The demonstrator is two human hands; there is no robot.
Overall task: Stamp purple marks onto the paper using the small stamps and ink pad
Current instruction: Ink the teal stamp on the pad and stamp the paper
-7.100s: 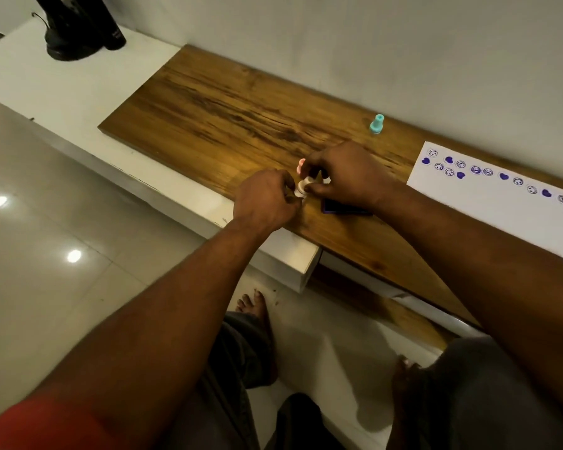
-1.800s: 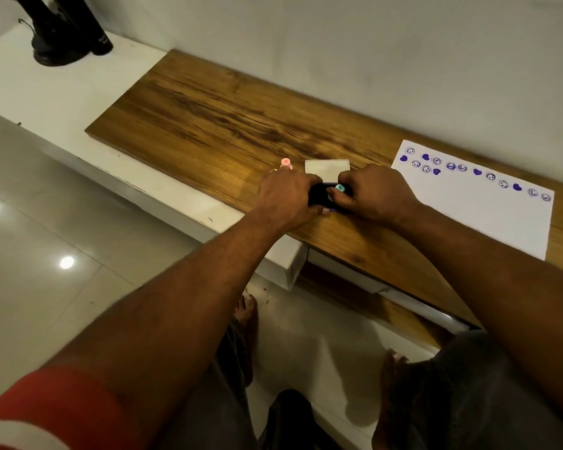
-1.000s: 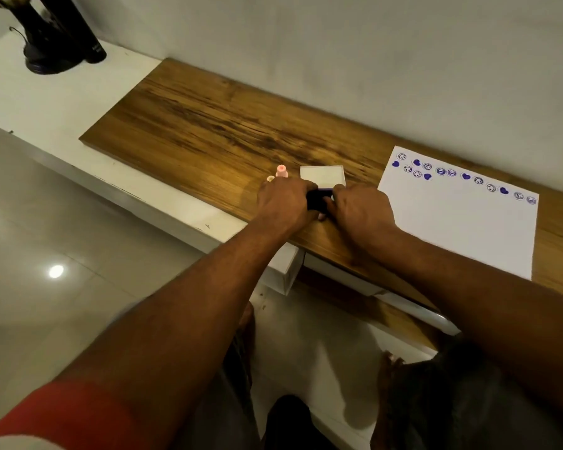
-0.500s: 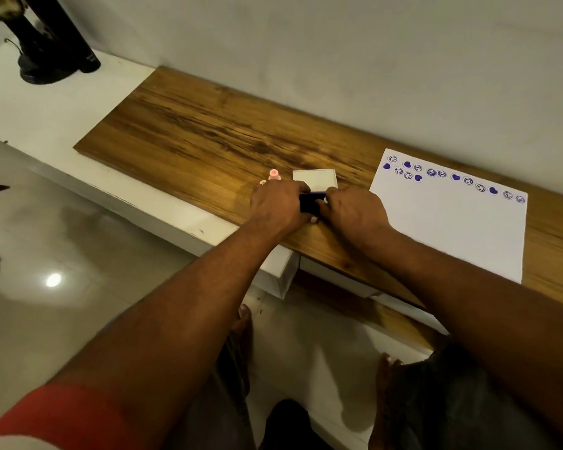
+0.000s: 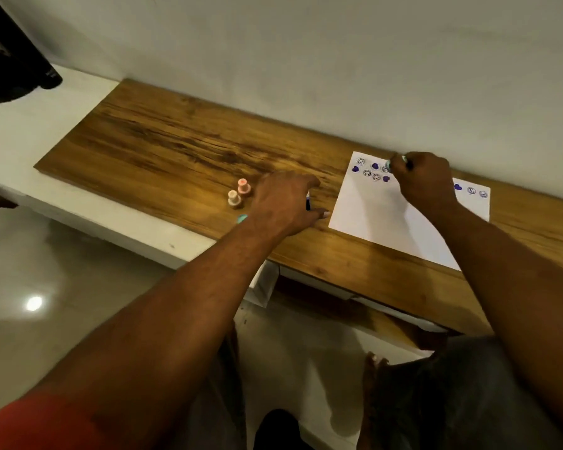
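The white paper (image 5: 387, 219) lies on the right of the wooden board (image 5: 176, 151), with a row of purple hearts and smiley marks along its far edge. My right hand (image 5: 424, 181) is shut on a small teal stamp (image 5: 403, 158) and presses it down among those marks near the paper's far left corner. My left hand (image 5: 286, 203) rests over the dark ink pad (image 5: 307, 203), gripping it; only a sliver of the pad shows between thumb and fingers. Two pink stamps (image 5: 243, 186) (image 5: 234, 199) stand upright just left of that hand.
A small teal piece (image 5: 242, 218) lies by my left wrist. A black object (image 5: 13, 66) stands on the white ledge (image 5: 30, 131) at far left. The wall runs right behind the board. The board's front edge overhangs the floor and my legs.
My right hand has left the ink pad and moved right and away onto the paper's stamped row with the teal stamp. My left hand stays at the pad. The view shifted left.
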